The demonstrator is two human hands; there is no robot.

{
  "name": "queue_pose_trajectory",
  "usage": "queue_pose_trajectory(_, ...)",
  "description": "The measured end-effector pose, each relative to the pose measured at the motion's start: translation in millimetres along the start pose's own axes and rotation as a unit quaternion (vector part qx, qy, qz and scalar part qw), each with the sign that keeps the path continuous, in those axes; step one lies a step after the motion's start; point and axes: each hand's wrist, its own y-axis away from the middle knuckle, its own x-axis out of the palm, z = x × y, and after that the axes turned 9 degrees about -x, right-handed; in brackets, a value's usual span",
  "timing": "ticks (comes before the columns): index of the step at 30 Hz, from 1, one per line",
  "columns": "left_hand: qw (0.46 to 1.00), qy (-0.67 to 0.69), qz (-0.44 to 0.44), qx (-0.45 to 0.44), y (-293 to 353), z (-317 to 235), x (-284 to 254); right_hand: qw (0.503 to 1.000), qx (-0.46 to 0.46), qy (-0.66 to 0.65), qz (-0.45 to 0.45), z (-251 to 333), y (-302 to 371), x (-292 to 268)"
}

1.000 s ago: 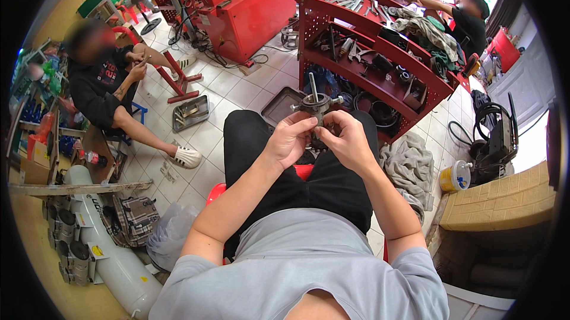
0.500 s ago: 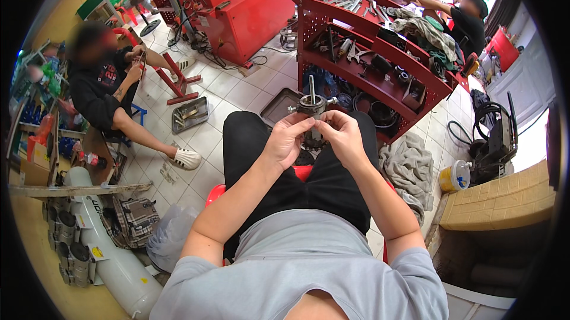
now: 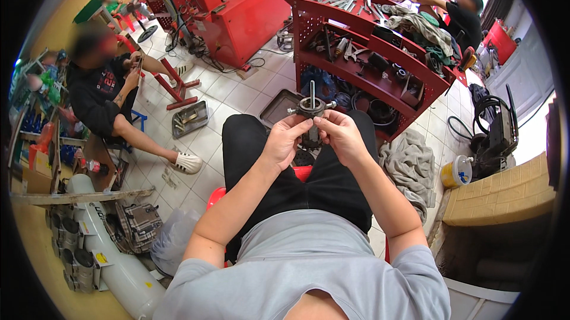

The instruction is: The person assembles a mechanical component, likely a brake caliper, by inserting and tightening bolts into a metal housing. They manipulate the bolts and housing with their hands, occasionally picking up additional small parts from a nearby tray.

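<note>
Between my knees stands a dark metal ring-shaped fitting [image 3: 311,105] with screws sticking out at its sides. A bright steel rod [image 3: 312,89] rises upright through its middle. My left hand [image 3: 285,143] is closed in a pinch at the near side of the fitting. Facing it, my right hand [image 3: 339,135] also pinches, its fingertips almost meeting those of the left. Whatever sits between the fingertips is too small or hidden to name. Below my hands, a dark metal body [image 3: 311,138] shows partly under the fitting.
A red tool cart [image 3: 368,29] with wrenches and rags stands ahead. Metal trays [image 3: 190,119] lie on the tiles, one behind the fitting. Grey cloth [image 3: 407,165] and a white bucket [image 3: 456,173] lie right. A seated person [image 3: 98,88] works at left; another person [image 3: 465,20] is far right.
My right fingers have shifted slightly around the near side of the fitting, still pinched. The view has tilted a little. My left hand stays nearly in place.
</note>
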Motion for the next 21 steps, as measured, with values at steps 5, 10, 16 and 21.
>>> queue_pose_trajectory(5,0.997,-0.040,-0.065,0.026,-9,15,-14,1.000,-0.016,0.022,0.005,-1,1,0)
queue_pose_trajectory(10,0.997,0.028,-0.027,0.059,-8,18,-5,0.999,-0.038,0.029,0.011,-2,1,3)
queue_pose_trajectory(16,0.997,0.017,-0.011,0.072,-4,13,2,0.996,-0.049,0.076,0.006,-3,0,1)
queue_pose_trajectory(21,0.997,0.011,-0.016,0.073,-4,16,0,0.996,-0.038,0.081,0.002,-1,1,3)
